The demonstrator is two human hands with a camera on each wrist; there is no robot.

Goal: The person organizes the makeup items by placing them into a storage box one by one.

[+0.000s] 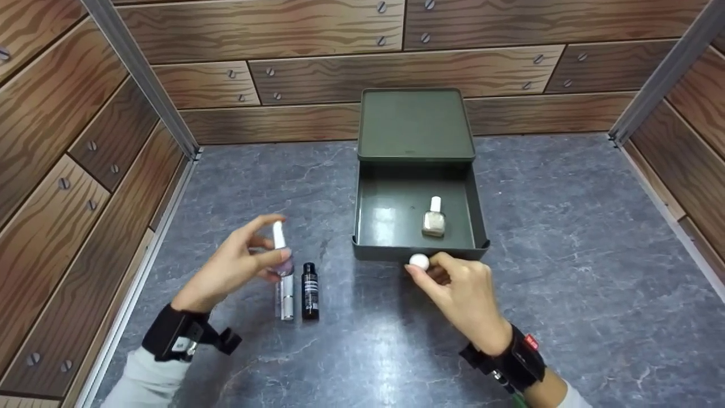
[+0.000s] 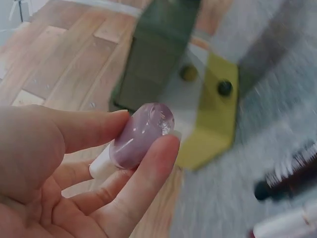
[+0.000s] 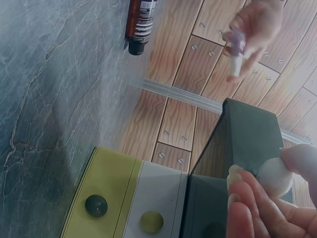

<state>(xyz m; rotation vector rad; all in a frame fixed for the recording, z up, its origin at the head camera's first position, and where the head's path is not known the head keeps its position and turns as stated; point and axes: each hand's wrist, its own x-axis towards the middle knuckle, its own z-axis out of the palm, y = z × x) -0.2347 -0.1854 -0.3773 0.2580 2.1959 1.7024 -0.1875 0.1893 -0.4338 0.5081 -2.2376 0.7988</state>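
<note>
My left hand [image 1: 241, 258] holds a purple nail polish bottle [image 2: 143, 136] with a white cap, lifted above the table. Thumb and fingers of my right hand [image 1: 461, 289] pinch the round white knob [image 1: 419, 262] on the front of a dark green drawer [image 1: 391, 253]. The drawer stands pulled out from its cabinet [image 1: 416, 122]. Inside it, toward the right, is a pale shimmery nail polish bottle [image 1: 434, 222] with a white cap. A dark bottle [image 1: 310, 292] and a slim tube with a silvery part [image 1: 287, 297] lie on the table near my left hand.
Below the green drawer, the right wrist view shows a white drawer front [image 3: 161, 191] with a yellow-green knob and a yellow one [image 3: 111, 178] with a dark green knob. Wood-patterned panels [image 1: 340, 79] wall the marbled grey table [image 1: 555, 272] at the back and sides.
</note>
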